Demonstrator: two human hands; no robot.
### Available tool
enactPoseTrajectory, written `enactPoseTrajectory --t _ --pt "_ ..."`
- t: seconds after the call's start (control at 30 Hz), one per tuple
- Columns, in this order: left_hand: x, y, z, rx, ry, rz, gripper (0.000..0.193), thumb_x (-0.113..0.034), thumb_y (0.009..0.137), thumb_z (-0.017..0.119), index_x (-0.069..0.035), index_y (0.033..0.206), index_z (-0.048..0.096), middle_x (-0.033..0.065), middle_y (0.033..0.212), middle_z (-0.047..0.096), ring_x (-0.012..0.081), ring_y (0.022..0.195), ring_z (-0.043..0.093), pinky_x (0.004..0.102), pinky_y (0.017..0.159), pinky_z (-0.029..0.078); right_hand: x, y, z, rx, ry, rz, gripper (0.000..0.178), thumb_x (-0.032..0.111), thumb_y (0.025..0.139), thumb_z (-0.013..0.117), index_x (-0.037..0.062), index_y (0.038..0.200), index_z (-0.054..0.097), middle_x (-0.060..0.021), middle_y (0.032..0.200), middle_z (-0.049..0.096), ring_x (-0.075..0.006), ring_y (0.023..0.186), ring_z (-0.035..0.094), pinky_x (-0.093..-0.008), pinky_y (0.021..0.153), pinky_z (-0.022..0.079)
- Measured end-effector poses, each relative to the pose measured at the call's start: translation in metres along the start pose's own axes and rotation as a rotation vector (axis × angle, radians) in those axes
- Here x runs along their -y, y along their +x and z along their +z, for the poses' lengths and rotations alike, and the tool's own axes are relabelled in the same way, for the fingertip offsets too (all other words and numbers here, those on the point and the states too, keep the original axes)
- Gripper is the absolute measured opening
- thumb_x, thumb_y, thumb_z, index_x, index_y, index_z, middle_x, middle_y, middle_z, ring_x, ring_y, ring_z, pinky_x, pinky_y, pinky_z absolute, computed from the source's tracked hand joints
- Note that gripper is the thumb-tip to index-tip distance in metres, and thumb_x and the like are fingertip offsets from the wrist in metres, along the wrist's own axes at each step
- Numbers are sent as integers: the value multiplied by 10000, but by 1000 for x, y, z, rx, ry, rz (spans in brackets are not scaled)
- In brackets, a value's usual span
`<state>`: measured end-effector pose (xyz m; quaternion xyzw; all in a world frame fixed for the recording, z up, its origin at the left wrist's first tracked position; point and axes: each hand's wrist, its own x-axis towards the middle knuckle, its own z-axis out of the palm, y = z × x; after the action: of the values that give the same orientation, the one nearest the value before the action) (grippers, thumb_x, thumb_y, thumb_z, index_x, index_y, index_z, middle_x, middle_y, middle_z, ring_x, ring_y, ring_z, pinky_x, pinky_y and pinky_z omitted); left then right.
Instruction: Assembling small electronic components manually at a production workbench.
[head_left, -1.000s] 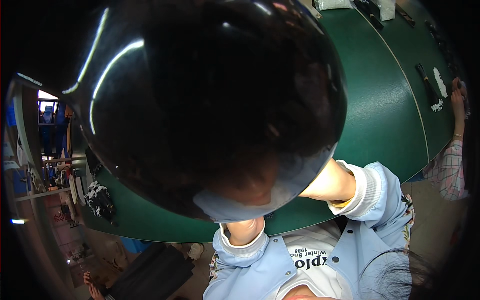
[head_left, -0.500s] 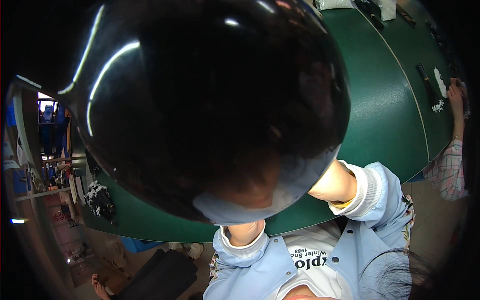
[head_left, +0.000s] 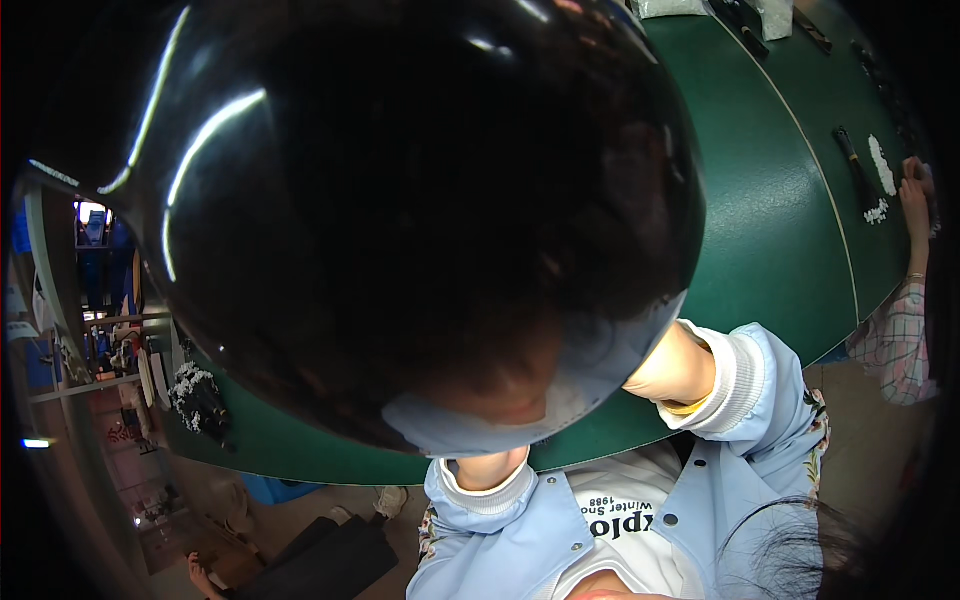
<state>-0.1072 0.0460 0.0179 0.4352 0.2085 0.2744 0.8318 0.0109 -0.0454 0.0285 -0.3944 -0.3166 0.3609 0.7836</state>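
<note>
A large, glossy black balloon-like thing [head_left: 430, 230] fills the middle and upper left of the view. Its surface is round and taut, with bright streaks of reflected light, and it narrows toward a dark neck [head_left: 118, 192] at the left. Behind its lower edge my left wrist [head_left: 490, 468] disappears, so my left hand's fingers are hidden. My right wrist [head_left: 680, 368] passes behind its lower right side, which hides that hand's fingers too. Whether either hand grips the balloon-like thing cannot be seen.
Under it lies a green table [head_left: 760, 220] with a pale seam. Left on it is a dark bundle with white bits [head_left: 200, 400]. At right are a black bundle with white ends [head_left: 860, 180], a white strip [head_left: 882, 165] and a co-worker's hand [head_left: 915, 195]. Clear bags [head_left: 672, 8] lie at the far edge.
The black balloon-like thing looks slightly larger, its outline bulging further left, right and down. My wrists stay nearly in place. At lower left, another person's legs and foot have shifted.
</note>
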Motion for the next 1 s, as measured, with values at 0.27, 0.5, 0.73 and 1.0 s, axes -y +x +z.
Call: enactPoseTrajectory --t 0.27,0.5,0.73,1.0 --pt "0 0 3 -34 -25 -6 286 29 767 466 20 1052 453 123 974 536 191 886 542 311 794 435 -3 -1 4 -41 97 1 167 35 734 598 -18 887 556 -59 806 587 -98 741 551 -214 683 442" --pt "-2 -1 4 22 19 0 260 26 759 481 24 1019 470 115 941 544 189 889 537 307 799 429 -5 0 0 4 -22 -58 172 53 748 595 -24 898 560 -60 811 591 -105 733 555 -220 676 444" --pt "-1 -2 8 -42 118 79 269 30 753 516 17 1018 476 104 961 540 186 893 534 295 816 415 -3 -1 -1 16 43 130 155 70 741 610 -29 858 591 -86 803 611 -108 744 566 -222 683 444" --pt "0 -4 4 -32 107 85 266 21 758 523 9 1020 477 97 978 531 173 894 524 285 818 407 10 -3 2 9 59 138 156 64 742 611 -29 866 593 -93 813 614 -107 745 565 -225 693 442"
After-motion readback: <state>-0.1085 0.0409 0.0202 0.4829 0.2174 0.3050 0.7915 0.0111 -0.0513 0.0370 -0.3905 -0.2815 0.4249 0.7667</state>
